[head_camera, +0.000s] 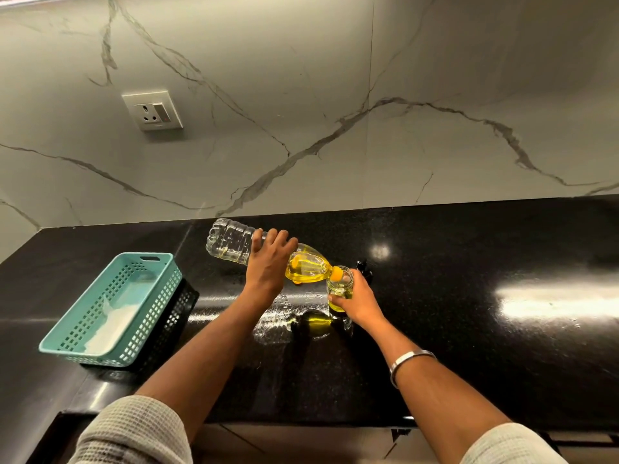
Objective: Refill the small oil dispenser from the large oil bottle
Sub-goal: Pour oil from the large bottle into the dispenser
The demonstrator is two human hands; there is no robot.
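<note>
Sleeves of pale waffle-knit cloth sit closest to view at the near edge of the black counter, both forearms reaching out over it.

Left hand: fingers wrapped over the middle of the large oil bottle, gripping it. The bottle is tipped almost level, long axis running from its empty base toward the back left down to its orange neck at the right. The remaining yellow oil has pooled in the shoulder end.

Right hand: clasped round the lower part of the small oil dispenser, which stands upright on the counter near mid-width. The bottle's neck meets the dispenser's open mouth directly. Oil shows in the dispenser's lower part; the exact level is partly masked by fingers.

Judgement: pouring is in progress. The coming move depends on the neck staying over the mouth as the base is raised or lowered.

A dark object, possibly the dispenser's top, stands just behind it. Toward the left edge, a teal basket holding something white rests on a black one.
</note>
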